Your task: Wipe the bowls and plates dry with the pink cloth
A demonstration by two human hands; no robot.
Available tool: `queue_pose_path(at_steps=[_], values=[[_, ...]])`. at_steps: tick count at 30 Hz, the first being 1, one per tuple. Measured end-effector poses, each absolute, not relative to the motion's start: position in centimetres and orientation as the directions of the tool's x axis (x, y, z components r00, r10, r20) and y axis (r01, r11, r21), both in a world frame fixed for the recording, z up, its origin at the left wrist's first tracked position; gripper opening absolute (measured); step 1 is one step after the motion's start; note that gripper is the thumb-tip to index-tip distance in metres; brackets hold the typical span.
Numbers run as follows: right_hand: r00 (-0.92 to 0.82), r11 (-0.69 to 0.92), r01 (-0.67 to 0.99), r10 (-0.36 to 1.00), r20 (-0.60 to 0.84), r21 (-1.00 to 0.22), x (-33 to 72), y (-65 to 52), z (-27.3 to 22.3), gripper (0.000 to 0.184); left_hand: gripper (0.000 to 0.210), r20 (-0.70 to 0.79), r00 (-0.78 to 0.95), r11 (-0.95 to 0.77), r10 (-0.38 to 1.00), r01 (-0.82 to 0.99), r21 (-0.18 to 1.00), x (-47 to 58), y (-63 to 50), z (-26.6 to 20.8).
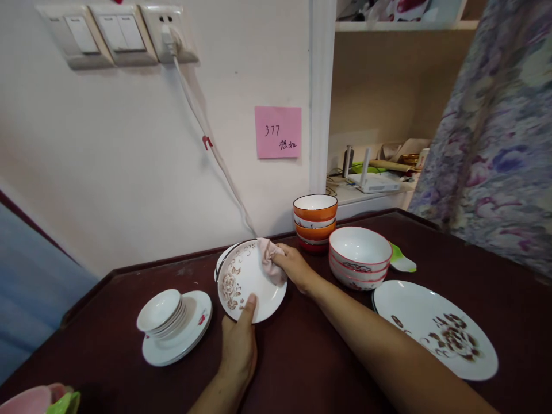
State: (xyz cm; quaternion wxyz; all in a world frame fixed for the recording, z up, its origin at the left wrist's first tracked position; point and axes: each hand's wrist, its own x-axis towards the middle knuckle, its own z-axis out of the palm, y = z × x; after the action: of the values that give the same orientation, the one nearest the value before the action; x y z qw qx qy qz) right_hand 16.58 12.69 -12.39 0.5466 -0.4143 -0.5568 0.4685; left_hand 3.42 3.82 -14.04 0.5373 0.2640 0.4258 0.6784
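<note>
A round white plate (252,279) with a brown flower pattern is tilted up in front of me. My left hand (241,333) grips its lower edge, thumb on the face and fingers hidden behind. My right hand (293,264) is closed on a pale pink cloth (271,261), which lies against the plate's upper right rim. Behind the held plate, part of another white plate (219,261) shows. To the left, small white bowls (157,310) are stacked on white plates (198,336).
Stacked orange bowls (317,213) stand by the wall, with red-rimmed white bowls (361,253) closer. Large oval plates (435,328) lie at the right, under my right forearm's reach. A green-and-white dish (403,260) sits behind. A white cable (207,135) hangs down to the table. Pink item (32,401) lower left.
</note>
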Motion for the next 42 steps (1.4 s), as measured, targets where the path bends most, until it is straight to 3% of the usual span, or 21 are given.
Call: queue_pose_path(at_steps=[5, 10, 13, 17, 20, 23, 27, 32, 38, 42], values=[[0.044, 0.155, -0.167, 0.988, 0.150, -0.974, 14.3, 12.2, -14.4, 0.028, 0.054, -0.103, -0.284, -0.060, 0.953, -0.511, 0.858, 3.2, 4.0, -13.9], [0.075, 0.178, -0.116, 0.983, 0.170, -0.977, 16.0, 12.9, -13.1, 0.025, 0.058, -0.028, -0.035, 0.008, 0.999, -0.487, 0.873, 2.9, 3.7, -13.9], [-0.017, 0.224, -0.009, 0.974, 0.224, -0.975, 18.7, 13.1, -10.9, 0.024, 0.053, 0.004, 0.027, 0.011, 1.000, -0.541, 0.841, 2.6, 3.7, -14.1], [-0.284, 0.291, 0.167, 0.929, 0.237, -0.942, 21.5, 12.0, -8.0, 0.022, 0.048, -0.044, 0.131, 0.112, 0.990, -0.581, 0.806, 2.3, 3.7, -14.2], [-0.434, 0.341, 0.252, 0.876, 0.209, -0.906, 22.0, 11.0, -7.1, 0.023, 0.045, -0.157, 0.240, 0.256, 0.958, -0.473, 0.843, 2.3, 3.5, -14.2], [-0.477, 0.381, 0.292, 0.853, 0.211, -0.877, 21.6, 10.5, -7.0, 0.023, 0.045, -0.217, 0.279, 0.311, 0.936, -0.360, 0.879, 2.4, 3.3, -14.1], [-0.417, 0.398, 0.281, 0.870, 0.262, -0.873, 21.2, 10.8, -7.4, 0.023, 0.048, -0.209, 0.196, 0.270, 0.958, -0.378, 0.886, 2.8, 3.4, -13.9], [-0.233, 0.348, 0.168, 0.923, 0.305, -0.923, 20.4, 12.0, -9.2, 0.019, 0.048, -0.159, -0.044, 0.119, 0.986, -0.478, 0.870, 3.1, 3.7, -13.9], [0.052, 0.179, -0.072, 0.983, 0.176, -0.981, 16.3, 12.9, -13.0, 0.020, 0.043, -0.137, -0.284, -0.032, 0.949, -0.519, 0.854, 3.0, 4.1, -14.0], [0.148, 0.107, -0.217, 0.986, 0.076, -0.970, 13.6, 12.0, -14.3, 0.022, 0.047, -0.070, -0.391, -0.134, 0.918, -0.470, 0.872, 2.9, 4.4, -14.4]])
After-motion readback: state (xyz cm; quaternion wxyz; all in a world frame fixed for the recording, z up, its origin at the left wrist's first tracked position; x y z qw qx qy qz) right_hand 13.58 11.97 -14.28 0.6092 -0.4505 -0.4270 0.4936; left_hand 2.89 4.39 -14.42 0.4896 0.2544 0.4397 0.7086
